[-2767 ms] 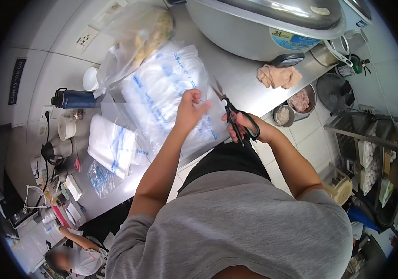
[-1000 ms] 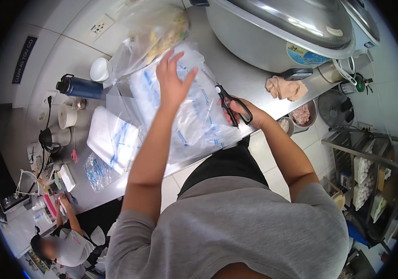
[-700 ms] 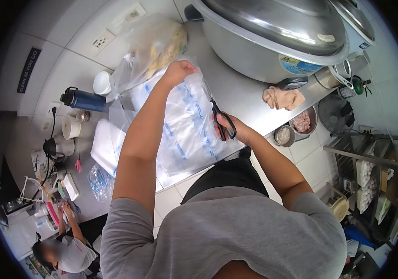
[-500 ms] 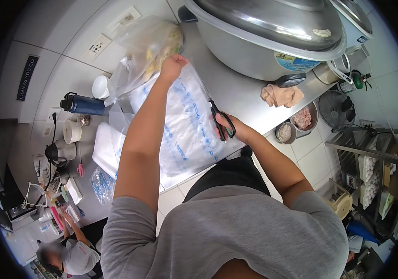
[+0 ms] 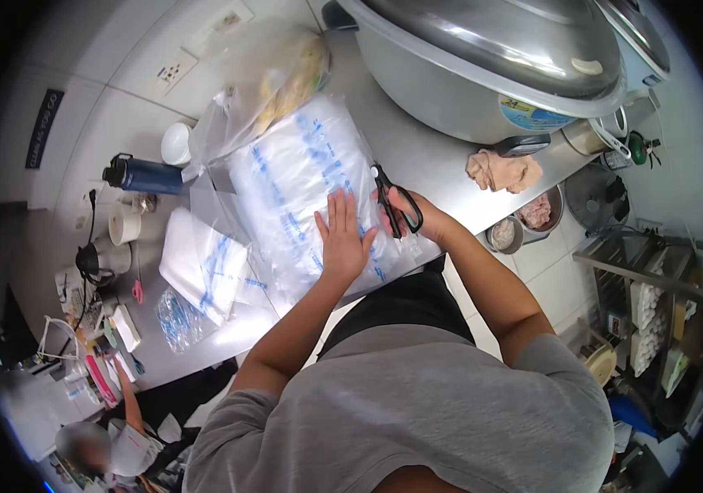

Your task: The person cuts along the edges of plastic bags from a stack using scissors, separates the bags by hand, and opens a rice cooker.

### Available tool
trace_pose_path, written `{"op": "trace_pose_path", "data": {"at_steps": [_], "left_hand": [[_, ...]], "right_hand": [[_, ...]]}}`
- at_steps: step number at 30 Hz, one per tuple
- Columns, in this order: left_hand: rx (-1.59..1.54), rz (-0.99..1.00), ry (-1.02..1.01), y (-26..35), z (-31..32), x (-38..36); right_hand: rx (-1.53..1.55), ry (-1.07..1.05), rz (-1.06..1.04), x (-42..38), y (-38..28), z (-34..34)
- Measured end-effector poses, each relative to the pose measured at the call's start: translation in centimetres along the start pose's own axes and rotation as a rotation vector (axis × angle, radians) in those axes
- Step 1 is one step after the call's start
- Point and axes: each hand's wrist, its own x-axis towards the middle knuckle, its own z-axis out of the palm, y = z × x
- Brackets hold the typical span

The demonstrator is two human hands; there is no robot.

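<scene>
A stack of clear plastic bags (image 5: 286,164) with blue print lies on the steel counter in front of me. My left hand (image 5: 345,238) rests flat on its lower part, fingers stretched out and holding nothing. At the stack's right edge, my right hand (image 5: 417,218) grips black-handled scissors (image 5: 399,201), whose blades point up and away from me. Part of the right fingers is hidden behind the handles. Left of the stack lies a folded bundle of white plastic (image 5: 195,259), also printed in blue.
A big lidded pot (image 5: 483,74) stands at the back right, with a tan cloth (image 5: 503,171) before it. A filled plastic bag (image 5: 273,78), blue bottle (image 5: 144,175) and white bowl (image 5: 176,144) line the wall. Bowls of raw meat (image 5: 535,212) sit lower right. Another person (image 5: 126,448) works lower left.
My left hand has come down from the far edge of the bag stack and now lies flat near its lower edge. My right hand keeps the scissors at the right edge.
</scene>
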Motion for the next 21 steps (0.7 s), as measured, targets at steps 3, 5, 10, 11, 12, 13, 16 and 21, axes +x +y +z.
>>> {"op": "trace_pose_path", "data": {"at_steps": [3,5,10,11,12,13,16,21], "left_hand": [[-0.002,0.016,0.005,-0.3,0.3,0.0],[0.004,0.022,0.009,-0.3,0.3,-0.1],[0.024,0.021,-0.009,0.1,-0.1,0.0],[0.022,0.017,-0.015,0.1,-0.1,0.1],[0.021,0.013,-0.022,0.2,-0.2,0.0],[0.022,0.01,-0.03,0.2,-0.3,0.0],[-0.015,0.016,-0.02,0.2,-0.3,0.1],[0.02,0.013,-0.01,0.2,0.0,0.0]], "right_hand": [[0.099,-0.029,-0.026,0.7,0.3,0.0],[0.124,-0.029,-0.046,1.2,0.3,0.3],[0.072,0.071,-0.05,3.1,-0.7,0.1],[0.08,0.083,-0.053,3.5,-1.2,0.0],[0.067,0.085,-0.045,3.8,-1.6,-0.2],[0.056,0.087,-0.038,4.2,-1.9,-0.4],[-0.035,0.118,-0.027,5.7,-3.2,-0.9],[-0.167,0.225,-0.088,8.0,-7.9,-0.6]]}}
